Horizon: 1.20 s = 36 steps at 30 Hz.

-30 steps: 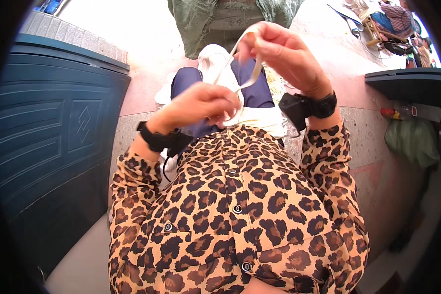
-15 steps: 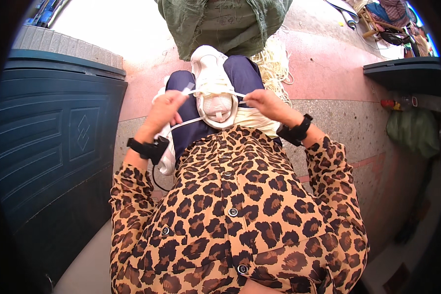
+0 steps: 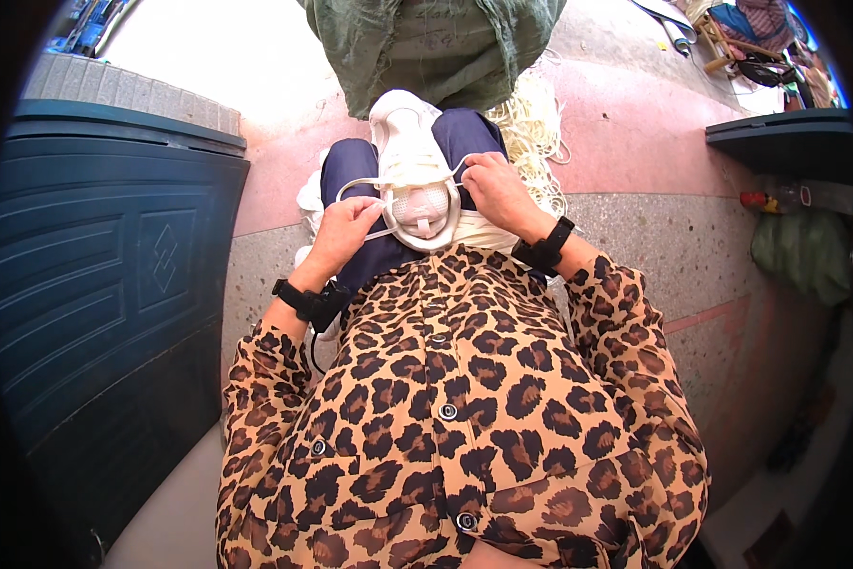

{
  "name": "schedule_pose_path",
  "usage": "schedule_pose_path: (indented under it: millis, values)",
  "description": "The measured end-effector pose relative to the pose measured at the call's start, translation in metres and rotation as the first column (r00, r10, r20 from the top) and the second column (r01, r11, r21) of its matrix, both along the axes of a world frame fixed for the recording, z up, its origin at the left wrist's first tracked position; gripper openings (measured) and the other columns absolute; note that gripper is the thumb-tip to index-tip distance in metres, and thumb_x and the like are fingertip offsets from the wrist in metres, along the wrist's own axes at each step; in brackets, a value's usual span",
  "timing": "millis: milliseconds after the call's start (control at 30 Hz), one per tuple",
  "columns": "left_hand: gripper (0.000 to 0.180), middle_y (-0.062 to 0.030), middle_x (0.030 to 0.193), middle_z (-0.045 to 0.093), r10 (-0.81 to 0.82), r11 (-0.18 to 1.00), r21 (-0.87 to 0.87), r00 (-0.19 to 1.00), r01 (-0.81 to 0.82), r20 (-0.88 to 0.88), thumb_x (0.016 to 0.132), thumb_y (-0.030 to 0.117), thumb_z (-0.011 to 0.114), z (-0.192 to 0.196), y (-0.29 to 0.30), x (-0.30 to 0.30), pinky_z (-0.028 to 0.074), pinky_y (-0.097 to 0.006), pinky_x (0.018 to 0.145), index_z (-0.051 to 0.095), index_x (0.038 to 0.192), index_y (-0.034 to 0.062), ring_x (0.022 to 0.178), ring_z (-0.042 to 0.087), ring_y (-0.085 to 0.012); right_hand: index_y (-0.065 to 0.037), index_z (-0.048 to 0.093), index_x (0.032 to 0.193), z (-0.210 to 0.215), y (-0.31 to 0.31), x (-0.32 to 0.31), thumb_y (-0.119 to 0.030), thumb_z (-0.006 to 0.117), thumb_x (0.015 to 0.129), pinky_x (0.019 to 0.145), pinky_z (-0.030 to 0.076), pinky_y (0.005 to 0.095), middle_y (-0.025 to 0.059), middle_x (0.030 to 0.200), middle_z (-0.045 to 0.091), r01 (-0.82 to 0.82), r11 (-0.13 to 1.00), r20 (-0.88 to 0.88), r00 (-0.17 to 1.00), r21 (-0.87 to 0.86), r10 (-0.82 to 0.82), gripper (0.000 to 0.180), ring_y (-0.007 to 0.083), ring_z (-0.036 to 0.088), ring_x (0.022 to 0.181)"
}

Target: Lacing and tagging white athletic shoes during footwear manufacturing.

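A white sneaker (image 3: 407,137) rests between my thighs on dark blue trousers, its toe pointing away from me and its opening facing me. My left hand (image 3: 346,230) pinches the white shoelace (image 3: 352,182) by the left side of the opening; a loop of it bows out to the left above that hand. On the right, my right hand (image 3: 504,194) grips the other end of the lace just off the upper eyelets, fingers closed. The mesh tongue (image 3: 421,205) shows between the two sides. Pale laces also lie over my right thigh, partly under my right wrist.
A large dark green sack (image 3: 436,57) stands just beyond my knees. Cream-coloured laces (image 3: 531,123) lie heaped on the floor to its right. More white shoes (image 3: 310,197) show beside my left leg. A blue door (image 3: 113,247) flanks me at left; a green bag (image 3: 801,251) sits at right.
My left hand has moved right and down, close to the shoe's opening. My right hand has shifted slightly up and left. The lace, drawn out straighter before, now bows into a loop at left.
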<state>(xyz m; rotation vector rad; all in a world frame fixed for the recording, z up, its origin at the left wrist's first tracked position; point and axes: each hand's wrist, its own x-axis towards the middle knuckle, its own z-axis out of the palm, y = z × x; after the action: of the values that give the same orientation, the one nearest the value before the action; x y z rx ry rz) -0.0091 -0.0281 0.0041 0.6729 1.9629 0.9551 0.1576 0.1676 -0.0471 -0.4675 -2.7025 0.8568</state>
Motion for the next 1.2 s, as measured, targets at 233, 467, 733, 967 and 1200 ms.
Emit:
schedule_pose_path:
  millis: [233, 467, 733, 967, 1200]
  values:
    - [0.022, -0.0041, 0.066, 0.060, 0.099, 0.994, 0.046, 0.990, -0.095, -0.097, 0.082, 0.018, 0.055, -0.015, -0.010, -0.001, 0.042, -0.025, 0.057, 0.062, 0.084, -0.0029, 0.061, 0.052, -0.0078, 0.000, 0.054, 0.076, 0.016, -0.008, -0.004, -0.002, 0.047, 0.073, 0.081, 0.036, 0.0389, 0.0119, 0.104, 0.052, -0.091, 0.979, 0.082, 0.994, 0.183, 0.077, 0.008, 0.0281, 0.046, 0.099]
    - [0.021, 0.0000, 0.064, 0.056, 0.131, 0.991, 0.008, 0.955, -0.133, -0.265, 0.082, 0.017, 0.056, -0.017, -0.005, 0.001, 0.041, -0.023, 0.055, 0.061, 0.081, -0.0027, 0.060, 0.047, -0.0045, -0.003, 0.057, 0.081, 0.020, -0.009, -0.009, -0.005, 0.049, 0.074, 0.078, 0.035, 0.0348, 0.0086, 0.097, 0.054, -0.151, 0.956, 0.033, 0.989, 0.251, 0.148, 0.011, 0.0240, 0.047, 0.094]
    - [0.018, -0.0217, 0.072, 0.059, 0.000, 0.996, 0.074, 0.835, 0.049, -0.550, 0.080, 0.015, 0.051, -0.012, 0.008, -0.008, 0.047, -0.037, 0.061, 0.060, 0.081, -0.0010, 0.068, 0.060, -0.0333, -0.010, 0.061, 0.074, 0.034, -0.004, -0.016, -0.007, 0.053, 0.069, 0.071, 0.035, 0.0344, 0.0055, 0.080, 0.052, -0.048, 0.956, 0.005, 0.999, 0.291, 0.049, 0.010, 0.0222, 0.047, 0.083]
    - [0.022, -0.0222, 0.070, 0.056, -0.067, 0.978, 0.147, 0.883, 0.151, -0.465, 0.081, 0.020, 0.051, -0.034, 0.006, -0.004, 0.044, -0.044, 0.060, 0.056, 0.074, -0.0002, 0.069, 0.056, -0.0386, -0.012, 0.055, 0.073, 0.015, -0.015, -0.008, -0.015, 0.056, 0.072, 0.069, 0.032, 0.0356, 0.0054, 0.075, 0.049, 0.045, 0.946, -0.079, 0.997, 0.321, -0.021, 0.003, 0.0224, 0.047, 0.078]
    - [0.027, -0.0140, 0.068, 0.057, -0.202, 0.979, -0.133, 0.636, 0.156, -0.745, 0.080, 0.028, 0.056, -0.001, 0.012, 0.022, 0.048, -0.041, 0.054, 0.057, 0.068, 0.0041, 0.060, 0.059, -0.0327, -0.010, 0.057, 0.059, 0.028, -0.018, 0.001, -0.023, 0.062, 0.072, 0.069, 0.032, 0.0355, 0.0052, 0.071, 0.050, 0.071, 0.936, -0.044, 0.997, 0.346, -0.059, 0.018, 0.0215, 0.046, 0.076]
